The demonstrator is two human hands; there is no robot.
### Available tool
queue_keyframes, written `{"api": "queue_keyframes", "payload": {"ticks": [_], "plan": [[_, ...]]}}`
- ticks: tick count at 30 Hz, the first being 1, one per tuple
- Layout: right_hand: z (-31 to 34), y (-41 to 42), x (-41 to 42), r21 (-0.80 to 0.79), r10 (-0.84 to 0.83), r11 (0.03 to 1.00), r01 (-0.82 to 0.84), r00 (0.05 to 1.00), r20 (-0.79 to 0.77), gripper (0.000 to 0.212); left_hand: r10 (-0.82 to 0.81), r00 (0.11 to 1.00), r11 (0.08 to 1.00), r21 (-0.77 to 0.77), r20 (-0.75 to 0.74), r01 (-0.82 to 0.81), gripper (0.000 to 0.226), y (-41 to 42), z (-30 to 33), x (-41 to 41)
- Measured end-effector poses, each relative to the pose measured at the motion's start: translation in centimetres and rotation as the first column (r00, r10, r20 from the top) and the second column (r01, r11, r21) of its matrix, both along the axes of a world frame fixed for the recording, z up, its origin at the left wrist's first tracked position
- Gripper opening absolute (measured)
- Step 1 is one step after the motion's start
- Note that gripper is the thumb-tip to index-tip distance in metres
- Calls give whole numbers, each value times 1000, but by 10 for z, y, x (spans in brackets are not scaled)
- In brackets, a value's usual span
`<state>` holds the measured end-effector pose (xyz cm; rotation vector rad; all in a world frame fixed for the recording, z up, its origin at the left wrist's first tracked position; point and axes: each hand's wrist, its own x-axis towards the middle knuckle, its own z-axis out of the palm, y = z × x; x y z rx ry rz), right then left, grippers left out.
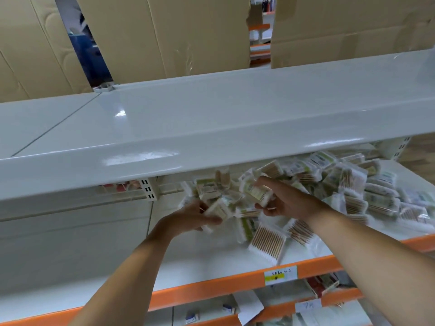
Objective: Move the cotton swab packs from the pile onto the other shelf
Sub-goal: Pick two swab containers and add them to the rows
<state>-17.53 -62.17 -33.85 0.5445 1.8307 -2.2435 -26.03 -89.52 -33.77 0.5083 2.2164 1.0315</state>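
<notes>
While both arms reach under the top shelf (pixel 211 118), each hand has a pack. The left hand (pixel 188 218) curls its grip around a pack (pixel 217 211) at about 7 o'clock from the middle of the view. The right hand (pixel 286 203) pinches another pack (pixel 256 191) with thumb and fingers, just at 3 o'clock from the left one. The two hands are near each other but do not touch. The pile (pixel 341 182) of swab packs lies on the lower shelf (pixel 211 264), spreading out to 3 o'clock from the hands. Some loose packs (pixel 268 243) lie flat near the orange edge (pixel 211 288) at 5 o'clock. A small label (pixel 280 275) sticks on that edge. Big brown boxes (pixel 164 36) stand behind the top shelf at 12 o'clock.
</notes>
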Motion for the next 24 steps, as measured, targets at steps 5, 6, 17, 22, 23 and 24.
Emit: {"api": "queue_keyframes", "payload": {"ticks": [5, 6, 17, 22, 23, 24], "plan": [[3, 4, -11, 114, -2, 993, -2, 999, 32, 43, 119, 933, 917, 322, 340, -234, 39, -6, 5, 0], [5, 3, -12, 141, -8, 990, 4, 1000, 27, 46, 117, 911, 896, 353, 395, -268, 41, -7, 6, 0], [27, -29, -13, 0, 28, 1000, -28, 991, -132, 45, 152, 863, 701, 563, 482, -438, 53, -14, -3, -2], [23, -31, -19, 9, 48, 999, -47, 987, -156, 54, 142, 888, 687, 602, 438, -407, 55, -13, -2, 1], [22, -31, -22, 13, 55, 998, -54, 987, -153, 56, 138, 890, 673, 619, 434, -406, 55, -13, -2, 1], [21, -32, -25, 17, 63, 998, -62, 987, -149, 58, 136, 894, 662, 632, 427, -403, 54, -14, -1, 2]]}}
